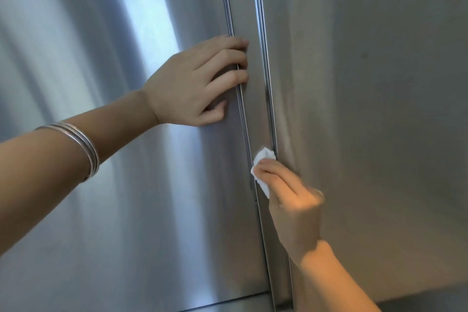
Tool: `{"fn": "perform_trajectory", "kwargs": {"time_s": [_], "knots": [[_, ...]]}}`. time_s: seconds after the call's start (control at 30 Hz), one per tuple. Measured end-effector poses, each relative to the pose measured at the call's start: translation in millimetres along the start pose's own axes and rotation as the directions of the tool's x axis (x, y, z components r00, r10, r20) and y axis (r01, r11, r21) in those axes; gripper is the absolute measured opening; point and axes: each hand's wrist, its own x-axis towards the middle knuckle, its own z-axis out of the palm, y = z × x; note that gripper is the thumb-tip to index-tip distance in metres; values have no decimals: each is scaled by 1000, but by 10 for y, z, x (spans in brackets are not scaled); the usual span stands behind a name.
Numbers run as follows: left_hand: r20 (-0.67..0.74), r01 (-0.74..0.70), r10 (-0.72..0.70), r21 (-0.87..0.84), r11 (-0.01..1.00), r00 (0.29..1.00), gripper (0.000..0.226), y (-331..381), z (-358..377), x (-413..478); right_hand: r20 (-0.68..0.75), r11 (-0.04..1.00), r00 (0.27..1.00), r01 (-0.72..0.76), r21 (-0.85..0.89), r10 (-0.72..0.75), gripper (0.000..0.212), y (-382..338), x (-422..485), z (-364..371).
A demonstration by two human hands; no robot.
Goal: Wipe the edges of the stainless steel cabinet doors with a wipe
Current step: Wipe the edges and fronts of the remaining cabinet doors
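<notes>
A: Where is the wipe [263, 159]?

B: On the narrow strip [253, 109] between the 2 stainless steel doors, low down. It is a small white crumpled wad. The right hand [293, 208] pinches it and presses it against the metal.

A: Which way does it lie?

B: Its long axis follows the strip, roughly up and down. The upper end sticks out above the fingertips and touches the right ridged edge [262, 33]. The lower end hangs beside the left ridged edge [229, 20].

A: And the edges themselves?

B: Both run the height of the view, leaning from upper left to lower right. The left door [101, 185] is brightly lit, and the right door [379, 109] is duller.

A: How are the right fingers?

B: Close together, bent over the wipe from above. The thumb is hidden, so I cannot tell its part in the hold.

A: The left hand [187, 86]?

B: Higher up on the left door. Its fingers [228, 58] curl over that door's edge, tips on the strip, with the thumb flat on the door face. Thin silver bangles [83, 149] sit on that forearm.
</notes>
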Motion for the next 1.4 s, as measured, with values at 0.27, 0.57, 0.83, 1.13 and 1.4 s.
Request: {"fn": "perform_trajectory", "kwargs": {"time_s": [0.27, 0.57, 0.83, 1.13, 1.4], "knots": [[73, 46, -46, 0, 999, 996, 39, 117, -87, 40, 61, 989, 994, 100, -113, -93, 18, 12, -41, 5], [7, 203, -203, -50, 978, 979, 35, 879, 200, -269, 161, 917, 923, 372, -147, -349, 18, 240, 28, -137], [-113, 349, -351, -34, 936, 930, 46, 1145, 446, -299, 347, 902, 862, 423, -90, -369, 14, 317, -400, -326], [-138, 361, -359, -6, 932, 923, 45, 1151, 497, -314, 365, 900, 845, 434, -39, -391, 5, 409, -682, -369], [-122, 373, -372, -20, 928, 920, 43, 1180, 452, -306, 314, 940, 901, 335, -62, -301, 14, 380, -716, -309]]}}
